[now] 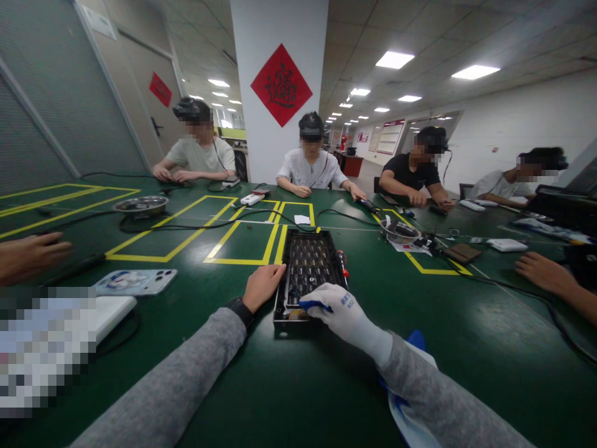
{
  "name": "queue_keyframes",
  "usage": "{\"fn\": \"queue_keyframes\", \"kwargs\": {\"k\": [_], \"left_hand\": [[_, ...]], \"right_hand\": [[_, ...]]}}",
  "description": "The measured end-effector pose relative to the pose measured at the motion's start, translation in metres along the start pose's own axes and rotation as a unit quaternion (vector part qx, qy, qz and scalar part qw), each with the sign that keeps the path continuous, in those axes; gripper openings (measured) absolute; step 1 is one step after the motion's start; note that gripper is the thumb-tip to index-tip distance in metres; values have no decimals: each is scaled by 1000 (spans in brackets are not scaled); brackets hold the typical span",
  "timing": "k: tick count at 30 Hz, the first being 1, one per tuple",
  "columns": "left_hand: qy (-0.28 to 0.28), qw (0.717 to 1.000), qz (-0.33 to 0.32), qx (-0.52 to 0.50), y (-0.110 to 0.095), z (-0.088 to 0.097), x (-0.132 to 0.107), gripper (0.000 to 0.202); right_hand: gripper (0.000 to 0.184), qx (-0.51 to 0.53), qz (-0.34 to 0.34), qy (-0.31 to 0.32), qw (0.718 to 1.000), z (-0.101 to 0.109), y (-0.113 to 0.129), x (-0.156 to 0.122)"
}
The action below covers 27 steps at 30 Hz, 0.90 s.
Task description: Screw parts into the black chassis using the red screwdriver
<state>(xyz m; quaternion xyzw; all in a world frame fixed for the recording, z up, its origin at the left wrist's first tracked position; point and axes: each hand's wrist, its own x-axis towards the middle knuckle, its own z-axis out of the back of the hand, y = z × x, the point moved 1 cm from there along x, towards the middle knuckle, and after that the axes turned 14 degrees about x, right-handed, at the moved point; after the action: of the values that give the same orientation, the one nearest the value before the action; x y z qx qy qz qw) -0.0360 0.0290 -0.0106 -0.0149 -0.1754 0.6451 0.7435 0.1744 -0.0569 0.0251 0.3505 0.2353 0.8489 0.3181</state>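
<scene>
A black rectangular case (pixel 310 258) lies on the green table in front of me, with rows of small shiny cells inside. Its near end shows a patch of yellowish parts (pixel 298 315). My left hand (pixel 265 286), bare with a black watch at the wrist, is closed against the case's left side wall. My right hand (pixel 342 311) wears a white glove with blue fingertips. Its fingers are pinched together over the near right part of the case; what they hold, if anything, is hidden. A red and black item (pixel 344 264) sits against the case's right side.
A white and blue glove (pixel 405 404) lies under my right forearm. To the left are a phone (pixel 135 282) and a white box (pixel 112 311). Metal bowls (pixel 141 205) and cables lie further out. Several people sit around the table; other hands (pixel 548 274) rest at both sides.
</scene>
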Motion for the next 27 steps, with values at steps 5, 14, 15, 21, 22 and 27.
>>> {"fn": "queue_keyframes", "kwargs": {"k": [5, 14, 15, 21, 22, 27], "left_hand": [[0, 1000, 5, 2, 0, -1, 1, 52], [-5, 1000, 1, 8, 1, -3, 2, 52], [-6, 1000, 0, 8, 1, -3, 2, 52], [-2, 1000, 4, 10, 0, -2, 1, 52], [-2, 1000, 5, 11, 0, -2, 1, 52], [-1, 1000, 2, 11, 0, -2, 1, 52]], "right_hand": [[23, -9, 9, -40, 999, 0, 0, 0], [24, -62, -5, 22, 998, -1, 1, -1], [23, -50, -10, 19, 999, -1, 2, -1], [22, 2, -18, 3, 1000, 0, 4, 0], [22, -1, -19, 3, 1000, 0, 4, 1], [23, -24, -20, 10, 999, 1, 7, 1]]}}
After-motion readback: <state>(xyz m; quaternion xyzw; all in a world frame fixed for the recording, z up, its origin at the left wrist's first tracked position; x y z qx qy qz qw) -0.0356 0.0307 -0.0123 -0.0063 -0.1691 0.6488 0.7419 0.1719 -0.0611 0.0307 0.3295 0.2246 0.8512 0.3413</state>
